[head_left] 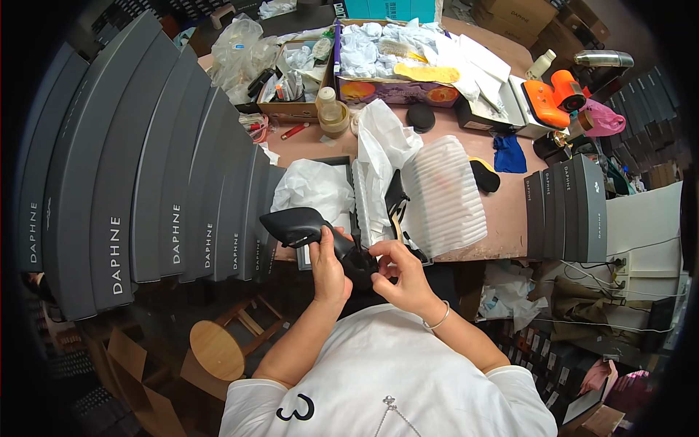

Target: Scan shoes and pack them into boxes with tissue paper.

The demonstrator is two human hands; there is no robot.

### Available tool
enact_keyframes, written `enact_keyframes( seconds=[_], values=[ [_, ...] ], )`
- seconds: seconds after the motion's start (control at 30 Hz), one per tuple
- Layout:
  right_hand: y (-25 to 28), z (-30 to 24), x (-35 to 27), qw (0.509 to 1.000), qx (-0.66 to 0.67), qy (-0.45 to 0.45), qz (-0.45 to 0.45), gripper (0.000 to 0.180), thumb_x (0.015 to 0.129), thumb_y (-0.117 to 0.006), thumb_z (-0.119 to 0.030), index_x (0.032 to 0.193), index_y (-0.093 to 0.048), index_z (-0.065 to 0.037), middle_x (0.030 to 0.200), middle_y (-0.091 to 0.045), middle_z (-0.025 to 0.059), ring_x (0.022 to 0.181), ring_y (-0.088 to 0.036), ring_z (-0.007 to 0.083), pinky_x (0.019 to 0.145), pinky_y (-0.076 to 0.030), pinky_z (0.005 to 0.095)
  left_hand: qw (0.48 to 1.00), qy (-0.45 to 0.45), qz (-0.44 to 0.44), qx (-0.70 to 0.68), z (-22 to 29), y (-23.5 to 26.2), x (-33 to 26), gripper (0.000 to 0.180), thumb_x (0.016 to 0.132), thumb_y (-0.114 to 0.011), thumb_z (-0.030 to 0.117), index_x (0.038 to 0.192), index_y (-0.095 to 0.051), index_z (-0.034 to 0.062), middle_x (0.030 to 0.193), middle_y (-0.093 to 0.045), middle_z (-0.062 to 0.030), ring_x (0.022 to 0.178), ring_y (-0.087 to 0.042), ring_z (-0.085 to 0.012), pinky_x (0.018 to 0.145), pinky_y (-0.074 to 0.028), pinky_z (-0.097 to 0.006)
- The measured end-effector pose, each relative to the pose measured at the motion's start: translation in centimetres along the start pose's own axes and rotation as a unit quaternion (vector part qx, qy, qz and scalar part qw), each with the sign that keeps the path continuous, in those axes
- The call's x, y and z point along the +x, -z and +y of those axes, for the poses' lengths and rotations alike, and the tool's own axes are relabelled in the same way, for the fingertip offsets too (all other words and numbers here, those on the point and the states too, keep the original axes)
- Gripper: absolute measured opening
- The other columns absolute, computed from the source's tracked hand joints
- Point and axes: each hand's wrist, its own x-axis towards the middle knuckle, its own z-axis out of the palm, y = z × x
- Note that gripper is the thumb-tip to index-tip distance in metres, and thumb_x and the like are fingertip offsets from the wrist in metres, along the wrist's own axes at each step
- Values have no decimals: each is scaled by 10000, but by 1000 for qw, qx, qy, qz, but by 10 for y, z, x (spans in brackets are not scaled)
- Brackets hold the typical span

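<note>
A black pointed-toe shoe (295, 224) is held in front of my chest, its toe toward the left. My left hand (331, 273) is closed round the middle of it. At its heel end, my right hand (404, 280) pinches the dark edge or strap with thumb and fingertips; the exact part is hard to make out. Just beyond my hands lies an opened shoebox with white tissue paper (313, 188) bunched in it. More crumpled tissue (382, 142) and black straps (395, 200), perhaps of a second shoe, lie to its right, beside a ribbed white foam sheet (445, 193).
Tall stacks of grey shoeboxes (145, 167) rise at the left; a smaller stack (568, 207) stands at the right. Behind are a paper-filled carton (397, 91), a bottle (330, 109), an orange tape dispenser (550, 105) and a blue cloth (510, 154). A wooden stool (218, 349) stands below left.
</note>
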Motion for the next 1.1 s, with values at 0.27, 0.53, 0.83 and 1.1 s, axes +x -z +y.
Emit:
enact_keyframes(
  seconds=[0.27, 0.53, 0.83, 1.1],
  values=[
    [0, 4, 0, 1000, -24, 4, 9, 325, 729, -583, 73, 1046, -568, 1, 979, -553, 53, 711, -537, 72, 599, -468, 187, 1000, 0, 2, -3, -4, 3, 2, 232, 990, -494, 299, 1034, -466, 72, 965, -534, -48, 818, -548, -139, 722, -506, -302],
    [2, -1, -3, 998, 11, -2, 58, 257, 788, -585, 78, 1040, -592, 28, 964, -573, 71, 759, -583, 87, 638, -526, 210, 1000, -21, 22, -3, -1, 0, 6, 226, 997, -480, 268, 1060, -470, 51, 996, -536, -53, 865, -543, -141, 779, -485, -304],
    [5, 16, -7, 996, -2, -69, 48, 180, 810, -728, -56, 918, -613, 30, 802, -653, 40, 696, -619, 64, 612, -514, 196, 972, -175, -93, 129, -13, 2, 7, 246, 1018, -423, 219, 1111, -480, -2, 1031, -551, -62, 975, -498, -130, 941, -371, -303],
    [-1, 19, -4, 996, 16, -50, 73, 115, 850, -687, -56, 881, -612, 25, 730, -622, 18, 632, -584, 50, 553, -484, 193, 953, -234, -99, 162, -14, -1, 10, 269, 1013, -439, 244, 1136, -483, 9, 987, -573, -68, 938, -526, -126, 857, -435, -275]
  ],
)
